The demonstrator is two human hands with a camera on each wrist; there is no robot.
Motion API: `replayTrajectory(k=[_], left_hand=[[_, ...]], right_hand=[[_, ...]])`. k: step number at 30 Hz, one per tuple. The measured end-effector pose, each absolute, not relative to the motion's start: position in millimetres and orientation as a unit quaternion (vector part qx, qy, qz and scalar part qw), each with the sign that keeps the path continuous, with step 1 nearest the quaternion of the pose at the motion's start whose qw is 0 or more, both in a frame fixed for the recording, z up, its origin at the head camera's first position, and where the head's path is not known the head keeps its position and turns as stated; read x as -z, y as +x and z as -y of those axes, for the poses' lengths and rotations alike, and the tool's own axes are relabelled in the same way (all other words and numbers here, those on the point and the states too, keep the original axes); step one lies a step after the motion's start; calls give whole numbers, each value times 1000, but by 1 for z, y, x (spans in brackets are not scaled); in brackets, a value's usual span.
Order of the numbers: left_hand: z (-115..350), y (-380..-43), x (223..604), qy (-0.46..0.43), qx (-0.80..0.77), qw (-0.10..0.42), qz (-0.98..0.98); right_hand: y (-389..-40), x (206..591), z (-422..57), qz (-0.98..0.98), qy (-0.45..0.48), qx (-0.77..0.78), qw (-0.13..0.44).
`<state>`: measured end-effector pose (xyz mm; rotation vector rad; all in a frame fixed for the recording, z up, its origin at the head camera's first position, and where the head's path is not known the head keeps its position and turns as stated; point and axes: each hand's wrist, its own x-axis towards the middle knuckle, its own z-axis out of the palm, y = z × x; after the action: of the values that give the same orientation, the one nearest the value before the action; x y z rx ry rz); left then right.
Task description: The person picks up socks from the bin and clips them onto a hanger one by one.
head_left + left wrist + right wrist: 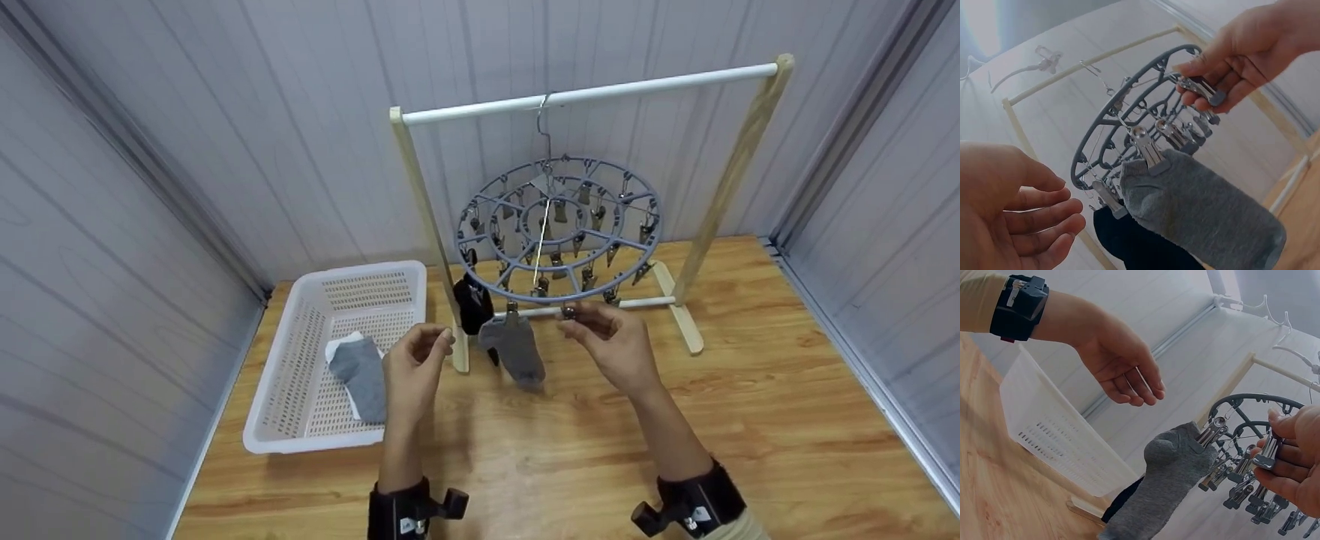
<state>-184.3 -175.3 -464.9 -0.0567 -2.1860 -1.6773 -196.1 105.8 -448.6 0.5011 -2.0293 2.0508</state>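
A round blue-grey drying hanger [491, 281] with several metal clips hangs by its hook from a white rail. My right hand [616, 351] holds one metal clip [1267, 451] at the hanger's front edge, between thumb and fingers; no fabric shows in it. Just left of that, a grey sock [516, 349] dangles from another clip. A black sock [472, 304] hangs further left, partly behind the grey one in the left wrist view. My left hand [411, 369] is in the air between basket and grey sock, fingers loosely bent, holding nothing.
On the left a white perforated basket [259, 405] holds a grey-and-white sock or pair [360, 375], partly hidden by my left hand. The wooden rack [724, 187] stands on the wood-patterned surface [787, 420]. Pale panel walls enclose the back and both sides.
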Motion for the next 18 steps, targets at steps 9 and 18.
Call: replayTrajectory(k=[9, 18], left_hand=[[195, -191, 451, -27, 502, 161, 849], [220, -206, 432, -34, 424, 135, 895]], right_hand=[[-197, 450, -108, 687, 180, -697, 105], [-198, 448, -112, 693, 177, -691, 103]])
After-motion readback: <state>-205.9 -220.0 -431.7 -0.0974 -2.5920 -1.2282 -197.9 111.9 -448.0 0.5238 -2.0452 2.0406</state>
